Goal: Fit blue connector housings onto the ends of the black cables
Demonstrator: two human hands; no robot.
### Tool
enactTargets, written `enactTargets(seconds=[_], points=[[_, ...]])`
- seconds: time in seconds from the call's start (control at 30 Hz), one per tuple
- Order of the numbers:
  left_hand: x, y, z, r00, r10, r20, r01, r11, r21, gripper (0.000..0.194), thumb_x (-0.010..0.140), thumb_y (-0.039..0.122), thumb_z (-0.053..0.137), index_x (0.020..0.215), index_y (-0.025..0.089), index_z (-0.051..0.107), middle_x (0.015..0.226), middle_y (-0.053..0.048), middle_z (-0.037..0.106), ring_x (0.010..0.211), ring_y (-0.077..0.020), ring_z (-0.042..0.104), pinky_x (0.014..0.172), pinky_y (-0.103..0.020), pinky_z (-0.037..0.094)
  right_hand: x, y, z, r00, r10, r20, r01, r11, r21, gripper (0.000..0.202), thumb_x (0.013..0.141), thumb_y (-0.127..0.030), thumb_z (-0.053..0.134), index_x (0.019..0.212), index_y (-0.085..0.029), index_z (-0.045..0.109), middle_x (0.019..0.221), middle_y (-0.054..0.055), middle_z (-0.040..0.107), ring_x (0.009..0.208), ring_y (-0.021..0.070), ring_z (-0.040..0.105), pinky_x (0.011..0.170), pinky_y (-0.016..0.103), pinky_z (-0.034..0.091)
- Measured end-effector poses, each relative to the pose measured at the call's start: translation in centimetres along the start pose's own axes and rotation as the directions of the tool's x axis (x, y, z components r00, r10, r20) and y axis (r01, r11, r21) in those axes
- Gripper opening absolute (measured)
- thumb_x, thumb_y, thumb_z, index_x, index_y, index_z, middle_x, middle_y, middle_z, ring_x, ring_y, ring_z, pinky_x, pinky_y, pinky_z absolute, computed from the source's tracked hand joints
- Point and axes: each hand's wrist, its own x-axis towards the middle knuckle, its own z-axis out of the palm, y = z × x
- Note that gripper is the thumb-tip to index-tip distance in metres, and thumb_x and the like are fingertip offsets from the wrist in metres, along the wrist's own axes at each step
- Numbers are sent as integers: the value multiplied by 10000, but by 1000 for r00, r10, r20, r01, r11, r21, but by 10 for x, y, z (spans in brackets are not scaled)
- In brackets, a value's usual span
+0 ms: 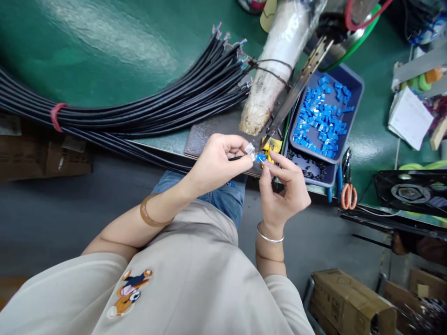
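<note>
My left hand [223, 156] is closed, pinching the end of a black cable [240, 157] with whitish material at its tip. A small blue connector-like piece [260, 158] with pale lines on it meets the cable's end. At its right side, my right hand [282, 181] has thumb and forefinger drawn together on the blue piece, the other fingers bent. Just above both hands, a long slotted metal rod [296, 93] slants down to a thin tip near the joint. Beneath the fingertips lies a yellow object [272, 146], partly hidden.
A bundle of black cables [146, 111], tied with a red band [57, 117], lies on the green table [115, 42]. A plastic-wrapped tube [275, 60] slants overhead. Right are a bin [356, 88] of blue pieces, orange-handled scissors [348, 195] and a black fan [408, 191].
</note>
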Motion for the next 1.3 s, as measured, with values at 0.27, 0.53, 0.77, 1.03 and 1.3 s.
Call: enactTargets(seconds=[0.27, 0.53, 0.77, 1.03, 1.3], points=[[0, -1, 3, 999, 35, -40, -34, 999, 33, 71, 724, 107, 617, 656, 128, 618, 609, 19, 557, 559, -58, 492, 534, -177, 409, 7, 4, 4, 998, -55, 43, 56, 998, -34, 141, 840, -108, 658, 907, -228, 626, 1010, 27, 745, 942, 180, 729, 820, 341, 618], [1, 2, 5, 993, 102, -64, -101, 995, 14, 86, 697, 68, 595, 638, 128, 608, 573, 35, 521, 526, -42, 462, 489, -154, 366, 10, -1, 3, 998, -65, 23, 66, 997, -32, 173, 809, -70, 677, 888, -215, 625, 1017, 25, 742, 951, 171, 725, 810, 316, 627], [2, 2, 2, 998, 55, -9, -55, 998, 2, 108, 699, 38, 565, 647, 125, 603, 562, 45, 482, 508, -25, 398, 471, -145, 320, 9, 0, 3, 997, -62, 40, 63, 998, -28, 170, 810, -65, 667, 859, -216, 605, 991, 25, 743, 921, 164, 730, 790, 306, 628], [1, 5, 3, 997, 64, -33, -63, 997, 38, 92, 689, 58, 575, 633, 130, 571, 568, 39, 470, 528, -37, 403, 476, -156, 322, 10, -2, 2, 998, -35, 42, 37, 999, -26, 167, 817, -84, 674, 872, -232, 618, 1024, 23, 737, 956, 178, 723, 814, 342, 634], [2, 3, 1, 1000, 20, -8, -20, 1000, 18, 74, 696, 68, 585, 653, 125, 603, 557, 42, 458, 504, -27, 375, 466, -148, 302, 10, -1, 3, 997, -50, 52, 51, 998, -23, 186, 789, -54, 685, 853, -213, 613, 965, 25, 745, 933, 162, 724, 824, 314, 620]])
